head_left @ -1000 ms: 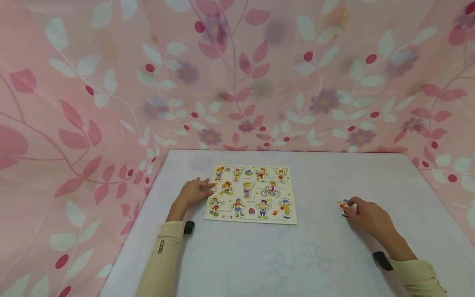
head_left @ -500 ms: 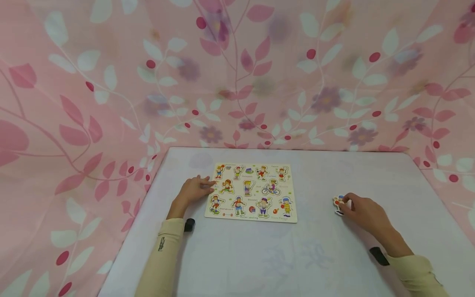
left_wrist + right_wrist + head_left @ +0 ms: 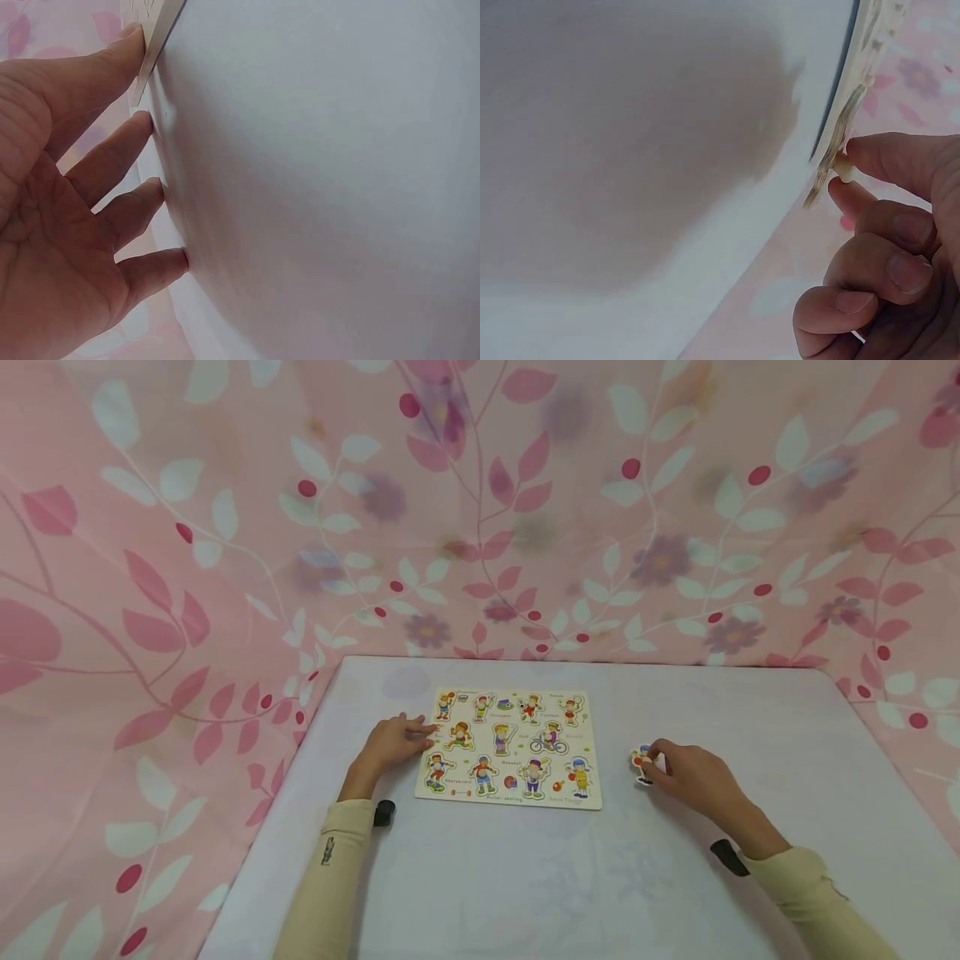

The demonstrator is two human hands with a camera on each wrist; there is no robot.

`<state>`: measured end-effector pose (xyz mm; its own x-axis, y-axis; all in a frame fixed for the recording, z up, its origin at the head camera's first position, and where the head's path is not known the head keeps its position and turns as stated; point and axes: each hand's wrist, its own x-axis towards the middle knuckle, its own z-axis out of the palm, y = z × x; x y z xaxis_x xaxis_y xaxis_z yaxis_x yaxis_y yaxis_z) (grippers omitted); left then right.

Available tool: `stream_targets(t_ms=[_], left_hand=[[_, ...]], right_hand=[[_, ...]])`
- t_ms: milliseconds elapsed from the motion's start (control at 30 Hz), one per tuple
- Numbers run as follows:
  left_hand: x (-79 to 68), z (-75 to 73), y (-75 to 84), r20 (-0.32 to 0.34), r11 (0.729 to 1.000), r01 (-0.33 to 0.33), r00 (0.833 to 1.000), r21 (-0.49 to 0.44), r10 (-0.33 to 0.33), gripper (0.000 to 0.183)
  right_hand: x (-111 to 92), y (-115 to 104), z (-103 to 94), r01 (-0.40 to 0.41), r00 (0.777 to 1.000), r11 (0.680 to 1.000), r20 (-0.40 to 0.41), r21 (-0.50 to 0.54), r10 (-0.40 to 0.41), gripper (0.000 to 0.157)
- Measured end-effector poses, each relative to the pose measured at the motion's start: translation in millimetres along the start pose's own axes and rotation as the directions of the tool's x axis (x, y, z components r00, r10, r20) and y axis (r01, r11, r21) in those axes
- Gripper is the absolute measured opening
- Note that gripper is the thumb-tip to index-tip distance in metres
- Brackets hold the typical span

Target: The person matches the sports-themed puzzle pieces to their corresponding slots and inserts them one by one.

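Note:
A flat puzzle board (image 3: 551, 762) with rows of cartoon sports figures lies left of the middle of the table. At its left edge my left hand (image 3: 390, 748) rests, fingers loosely spread; in the left wrist view the thumb touches the board's edge (image 3: 156, 46) and the other fingertips reach down to the cloth. To the right of the board, my right hand (image 3: 696, 778) holds a small figure-shaped puzzle piece (image 3: 641, 765). The right wrist view shows thumb and index finger pinching the pale knob (image 3: 844, 168) on the piece, with the other fingers curled.
A white cloth covers the table (image 3: 495, 885). Behind and beside it hangs a pink curtain (image 3: 480, 527) patterned with leaves and flowers. A dark band (image 3: 729, 857) sits at the right wrist, and another dark piece (image 3: 383, 813) at the left.
My right hand has moved left with the puzzle piece, closer to the board. My left hand has stayed at the board's left edge.

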<state>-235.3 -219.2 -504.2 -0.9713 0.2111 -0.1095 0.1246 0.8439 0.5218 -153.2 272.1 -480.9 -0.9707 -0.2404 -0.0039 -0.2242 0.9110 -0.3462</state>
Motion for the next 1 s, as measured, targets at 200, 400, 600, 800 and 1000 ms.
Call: stream_targets(t_ms=[200,400,600,800,1000], left_hand=[[0.1,0.1,-0.5,0.015,1.000,0.003,1.000,0.021,-0.004,0.038],[-1.0,0.0,1.3,0.014,1.000,0.008,1.000,0.021,-0.009,0.038],[-0.7,1.2,0.7,0.013,1.000,0.006,1.000,0.010,-0.006,0.037],[-1.0,0.8,0.8,0.015,1.000,0.007,1.000,0.020,-0.007,0.038],[-1.6,0.4,1.3,0.007,1.000,-0.007,1.000,0.022,0.007,0.037]], right_hand=[[9.8,-20.8,6.3,0.051,0.998,0.999,0.029,0.001,-0.051,0.024],[16.6,-39.5,13.3,0.115,0.992,0.993,0.050,-0.001,-0.115,0.021],[21.7,-54.1,21.5,0.151,0.986,0.989,0.077,0.002,-0.150,0.017],[28.0,-62.5,29.1,0.159,0.981,0.987,0.109,0.002,-0.158,0.016],[31.1,-67.4,35.4,0.164,0.977,0.987,0.143,-0.004,-0.161,0.018]])
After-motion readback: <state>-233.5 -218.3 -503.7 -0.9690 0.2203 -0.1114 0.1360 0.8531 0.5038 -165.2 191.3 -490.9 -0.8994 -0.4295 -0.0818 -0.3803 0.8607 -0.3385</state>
